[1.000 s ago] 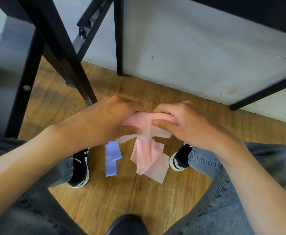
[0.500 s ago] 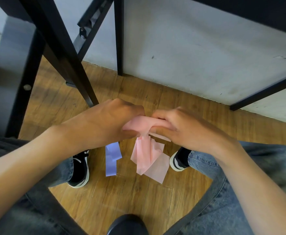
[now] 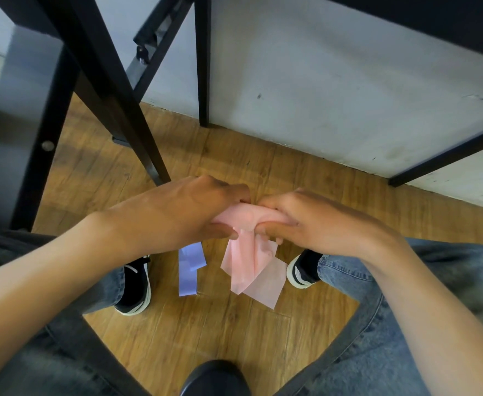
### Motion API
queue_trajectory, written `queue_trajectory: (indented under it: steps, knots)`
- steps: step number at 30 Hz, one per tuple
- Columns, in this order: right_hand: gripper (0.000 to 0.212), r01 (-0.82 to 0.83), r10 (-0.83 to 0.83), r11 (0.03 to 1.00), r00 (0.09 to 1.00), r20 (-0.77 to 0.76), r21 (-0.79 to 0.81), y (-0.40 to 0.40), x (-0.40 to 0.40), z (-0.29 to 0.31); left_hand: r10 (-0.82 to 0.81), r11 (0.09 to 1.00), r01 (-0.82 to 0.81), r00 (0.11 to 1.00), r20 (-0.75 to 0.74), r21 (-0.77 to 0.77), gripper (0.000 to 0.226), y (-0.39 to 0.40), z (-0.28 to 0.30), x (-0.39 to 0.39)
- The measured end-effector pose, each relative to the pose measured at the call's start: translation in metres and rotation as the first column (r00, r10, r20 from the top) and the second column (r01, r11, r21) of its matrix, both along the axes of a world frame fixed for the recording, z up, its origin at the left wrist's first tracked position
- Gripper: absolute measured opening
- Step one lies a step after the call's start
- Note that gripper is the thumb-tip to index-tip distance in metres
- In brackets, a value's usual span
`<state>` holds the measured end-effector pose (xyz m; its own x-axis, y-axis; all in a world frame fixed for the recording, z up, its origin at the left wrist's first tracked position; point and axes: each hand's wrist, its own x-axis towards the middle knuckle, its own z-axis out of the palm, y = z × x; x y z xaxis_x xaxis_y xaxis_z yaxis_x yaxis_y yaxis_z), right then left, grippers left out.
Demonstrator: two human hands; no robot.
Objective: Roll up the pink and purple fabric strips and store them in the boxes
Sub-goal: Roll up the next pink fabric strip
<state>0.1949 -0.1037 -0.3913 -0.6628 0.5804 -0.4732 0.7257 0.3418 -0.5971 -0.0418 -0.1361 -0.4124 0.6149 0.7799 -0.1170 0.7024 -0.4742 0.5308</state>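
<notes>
Both hands had drawn closer together since a second ago, bunching the pink strip (image 3: pixel 247 217) into a tighter roll between them. Left hand (image 3: pixel 183 212) curled its fingers over the roll's left end, thumb underneath; right hand (image 3: pixel 317 224) pinched the right end, thumb under it too. Loose pink tail hung down from the roll and touched the wooden floor (image 3: pixel 206 332) between the two black shoes (folded over itself there). Purple strip (image 3: pixel 189 267) lay flat on the floor just left of the pink tail, beside the left shoe (image 3: pixel 137 284), untouched. Boxes not in view.
</notes>
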Motion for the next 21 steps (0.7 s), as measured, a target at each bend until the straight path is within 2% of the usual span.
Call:
queue_trajectory:
  steps: [3,5,8,10,13,18,21]
  knots:
    - [0.010,-0.002,0.001,0.999,1.000,-0.009,-0.043,-0.001,0.001,-0.004,0.001,0.998,0.000,1.000,-0.005,0.069,0.027,0.000,-0.002,0.000]
    - [0.022,-0.017,0.017,1.000,0.999,0.032,-0.004,-0.003,0.000,-0.007,-0.013,0.995,0.015,1.000,-0.019,0.095,0.023,-0.001,-0.001,0.000]
    - [0.035,-0.056,0.043,0.991,0.993,0.106,0.119,-0.006,-0.003,-0.009,-0.040,0.993,0.045,0.998,-0.052,0.105,0.029,-0.002,-0.004,0.000]
    - [0.031,-0.079,0.057,0.980,0.991,0.125,0.182,-0.007,-0.005,-0.010,-0.047,0.997,0.052,0.996,-0.076,0.061,0.029,0.000,-0.006,-0.002]
    - [0.025,-0.117,0.099,0.978,0.989,0.108,0.174,-0.005,-0.006,-0.007,-0.050,0.999,0.051,0.992,-0.113,0.002,0.031,0.005,-0.008,-0.007]
    - [0.013,-0.053,0.049,0.992,0.998,0.036,0.115,-0.002,0.001,-0.004,-0.063,0.993,0.076,0.987,-0.145,0.092,0.044,0.000,-0.002,-0.005]
    - [0.007,-0.005,0.007,0.996,1.000,-0.021,0.086,-0.003,0.001,0.000,-0.074,0.985,0.098,0.983,-0.166,0.139,0.040,-0.001,0.004,-0.003]
